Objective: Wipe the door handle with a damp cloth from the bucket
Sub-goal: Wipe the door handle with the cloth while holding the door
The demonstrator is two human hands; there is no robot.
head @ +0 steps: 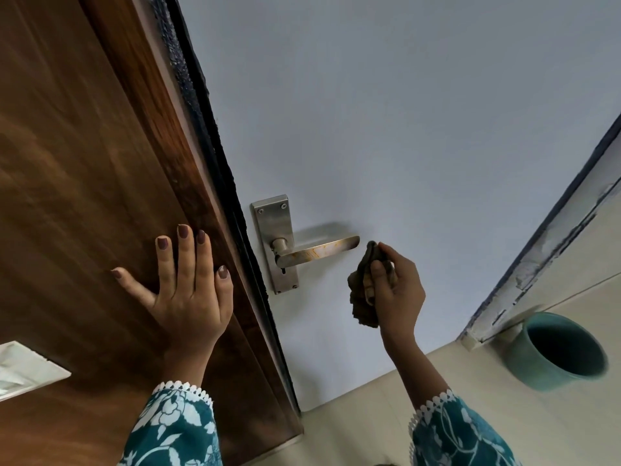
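A steel lever door handle (319, 251) with rusty stains sits on a long backplate (274, 227) fixed to the pale blue door (386, 129). My right hand (396, 287) grips a bunched brown cloth (361, 297), held just right of the lever's free end and not touching it. My left hand (183, 287) rests flat with fingers spread on the brown wooden frame (84, 196) left of the door edge. A teal bucket (557, 351) stands on the floor at the lower right; its inside looks dark.
A black strip (215, 156) runs along the door edge between frame and door. A white switch plate (23, 371) sits at the lower left. Beige floor tiles (369, 415) lie below, and a chipped frame post (537, 264) rises beside the bucket.
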